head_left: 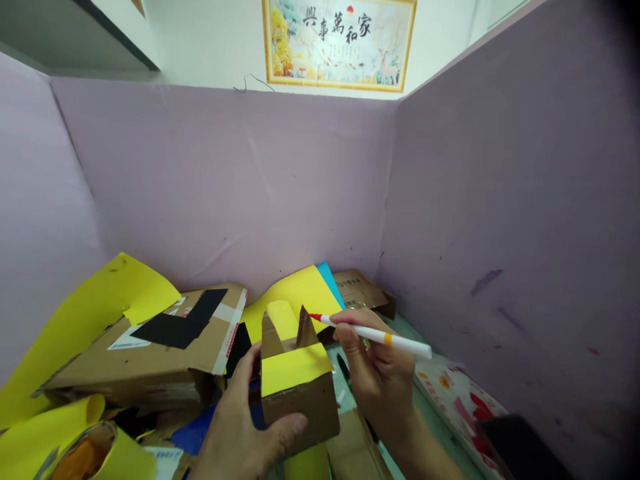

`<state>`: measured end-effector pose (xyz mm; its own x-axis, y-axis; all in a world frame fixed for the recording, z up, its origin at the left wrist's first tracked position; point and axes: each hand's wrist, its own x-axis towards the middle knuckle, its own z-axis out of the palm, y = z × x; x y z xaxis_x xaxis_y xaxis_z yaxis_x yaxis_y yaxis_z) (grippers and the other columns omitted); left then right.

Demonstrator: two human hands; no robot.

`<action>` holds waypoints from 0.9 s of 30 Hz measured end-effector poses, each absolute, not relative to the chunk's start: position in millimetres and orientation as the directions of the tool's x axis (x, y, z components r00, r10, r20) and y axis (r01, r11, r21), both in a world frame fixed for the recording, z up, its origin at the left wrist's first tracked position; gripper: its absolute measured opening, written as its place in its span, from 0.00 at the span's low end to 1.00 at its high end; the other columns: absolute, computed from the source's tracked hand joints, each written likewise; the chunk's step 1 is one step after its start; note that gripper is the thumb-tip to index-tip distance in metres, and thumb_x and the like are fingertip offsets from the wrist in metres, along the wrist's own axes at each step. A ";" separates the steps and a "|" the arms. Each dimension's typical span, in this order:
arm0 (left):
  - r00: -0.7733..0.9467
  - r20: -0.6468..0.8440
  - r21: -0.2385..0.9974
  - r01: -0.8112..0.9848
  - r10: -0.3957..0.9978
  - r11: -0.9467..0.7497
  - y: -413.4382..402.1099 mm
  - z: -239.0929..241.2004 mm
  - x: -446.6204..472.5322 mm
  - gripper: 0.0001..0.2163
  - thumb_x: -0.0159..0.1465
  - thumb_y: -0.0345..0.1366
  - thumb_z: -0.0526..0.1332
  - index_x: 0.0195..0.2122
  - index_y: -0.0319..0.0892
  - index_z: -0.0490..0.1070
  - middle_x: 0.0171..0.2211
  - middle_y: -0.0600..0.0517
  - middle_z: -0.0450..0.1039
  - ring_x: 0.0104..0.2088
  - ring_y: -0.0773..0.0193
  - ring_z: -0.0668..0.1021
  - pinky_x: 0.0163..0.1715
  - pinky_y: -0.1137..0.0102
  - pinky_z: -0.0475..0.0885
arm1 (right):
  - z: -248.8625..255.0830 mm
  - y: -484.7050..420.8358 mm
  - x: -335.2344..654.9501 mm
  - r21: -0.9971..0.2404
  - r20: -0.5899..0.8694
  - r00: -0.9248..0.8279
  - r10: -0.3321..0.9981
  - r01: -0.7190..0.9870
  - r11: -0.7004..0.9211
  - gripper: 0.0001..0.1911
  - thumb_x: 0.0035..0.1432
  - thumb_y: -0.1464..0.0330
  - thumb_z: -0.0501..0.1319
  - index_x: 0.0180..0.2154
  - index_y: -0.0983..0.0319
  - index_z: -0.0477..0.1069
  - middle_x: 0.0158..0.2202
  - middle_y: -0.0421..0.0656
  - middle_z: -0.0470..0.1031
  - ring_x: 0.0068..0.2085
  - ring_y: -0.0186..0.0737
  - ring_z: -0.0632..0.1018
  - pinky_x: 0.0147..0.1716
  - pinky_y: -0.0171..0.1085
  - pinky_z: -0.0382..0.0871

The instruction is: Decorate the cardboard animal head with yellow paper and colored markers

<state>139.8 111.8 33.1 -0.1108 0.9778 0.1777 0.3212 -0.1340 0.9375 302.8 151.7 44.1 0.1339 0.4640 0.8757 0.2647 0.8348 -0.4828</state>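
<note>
My left hand (260, 413) is wrapped round the lower left side of a small cardboard box (305, 410), its thumb across the front. A yellow paper strip (296, 368) covers the box's upper part, and two pointed cardboard ears (306, 328) stand up from the top. In my right hand (383, 367) is a white marker (373, 333) with a red tip and a yellow band, pinched between thumb and fingers. The red tip is beside the right ear's upper edge; I cannot tell whether it touches.
A large cardboard carton (145, 347) with black paper pieces lies at the left. Yellow sheets (100, 313) are around it, with a rolled one (125, 453) in front. A dark flat object (523, 447) lies at the lower right. Purple panels (250, 180) enclose the back and sides.
</note>
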 end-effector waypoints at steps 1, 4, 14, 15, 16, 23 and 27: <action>-0.110 0.176 0.936 0.326 0.978 -0.132 111.6 33.5 139.9 0.39 0.44 0.44 0.65 0.58 0.38 0.57 0.53 0.41 0.70 0.53 0.44 0.72 0.51 0.54 0.66 | 44.2 151.4 302.9 -0.483 0.876 0.134 0.464 0.260 0.836 0.09 0.59 0.75 0.57 0.37 0.56 0.71 0.33 0.38 0.73 0.36 0.32 0.74 0.36 0.33 0.68; -0.090 0.166 0.933 0.336 0.982 -0.127 111.5 34.3 139.5 0.39 0.45 0.44 0.64 0.58 0.38 0.56 0.54 0.40 0.69 0.53 0.44 0.71 0.51 0.54 0.66 | 43.3 150.5 301.9 -0.501 0.865 0.120 0.486 0.224 0.836 0.10 0.59 0.76 0.57 0.39 0.57 0.71 0.34 0.39 0.73 0.36 0.33 0.74 0.36 0.34 0.69; -0.088 0.179 0.914 0.383 0.980 -0.133 112.0 33.4 137.6 0.41 0.45 0.46 0.64 0.60 0.37 0.54 0.55 0.40 0.68 0.56 0.45 0.69 0.54 0.54 0.63 | 44.5 150.4 303.7 -0.473 0.881 0.134 0.454 0.263 0.841 0.09 0.59 0.76 0.57 0.38 0.58 0.71 0.33 0.39 0.73 0.35 0.33 0.74 0.35 0.34 0.68; -0.089 0.184 0.917 0.375 0.979 -0.138 111.8 33.7 138.0 0.40 0.46 0.46 0.64 0.59 0.37 0.54 0.55 0.39 0.68 0.56 0.44 0.68 0.54 0.53 0.62 | 44.7 150.1 303.3 -0.477 0.879 0.127 0.460 0.255 0.841 0.09 0.59 0.76 0.57 0.38 0.58 0.71 0.33 0.39 0.73 0.35 0.34 0.74 0.34 0.34 0.69; -0.091 0.183 0.920 0.366 0.979 -0.138 111.6 34.0 138.3 0.40 0.46 0.46 0.64 0.59 0.37 0.55 0.56 0.39 0.68 0.56 0.44 0.68 0.55 0.52 0.61 | 44.9 149.7 302.8 -0.484 0.875 0.120 0.469 0.245 0.840 0.09 0.59 0.76 0.57 0.39 0.58 0.71 0.33 0.40 0.73 0.35 0.34 0.75 0.34 0.35 0.69; -0.056 0.163 0.930 0.341 0.985 -0.135 112.9 32.2 136.2 0.40 0.46 0.45 0.65 0.59 0.38 0.53 0.54 0.41 0.69 0.52 0.46 0.71 0.52 0.56 0.65 | 45.3 150.0 302.8 -0.473 0.880 0.105 0.463 0.260 0.842 0.09 0.59 0.76 0.57 0.37 0.58 0.71 0.32 0.40 0.73 0.34 0.35 0.74 0.34 0.35 0.68; -0.061 0.171 0.929 0.342 0.983 -0.140 113.5 31.5 135.7 0.40 0.46 0.45 0.65 0.59 0.38 0.54 0.55 0.42 0.68 0.54 0.47 0.71 0.52 0.57 0.65 | 44.2 150.6 304.7 -0.471 0.882 0.111 0.459 0.264 0.842 0.09 0.59 0.76 0.57 0.38 0.58 0.71 0.33 0.39 0.73 0.35 0.34 0.74 0.34 0.35 0.68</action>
<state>135.7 113.5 31.5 -0.0608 0.9834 0.1709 0.3416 -0.1403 0.9293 304.7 150.6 44.2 0.1105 0.4586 0.8817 0.2637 0.8419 -0.4709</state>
